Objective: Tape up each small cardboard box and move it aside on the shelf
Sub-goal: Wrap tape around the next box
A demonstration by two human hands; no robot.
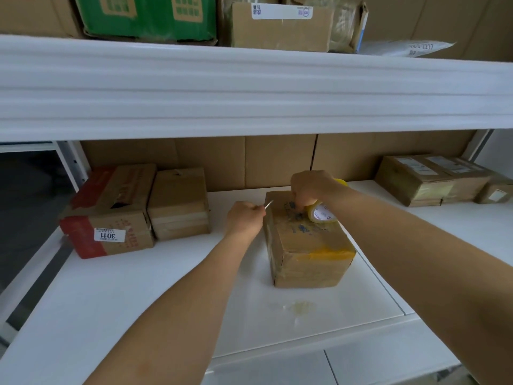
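The box sits on the shelf right under both hands. The right hand is curled around a roll of tape and holds it down on the box top. The left hand, just beside the box's left edge, is closed tight on a small thin metal thing; it is too small to tell what. I think the tape is about to be cut. Next, cut it, press the end flat, then slide the box toward the two boxes left of the left hand.
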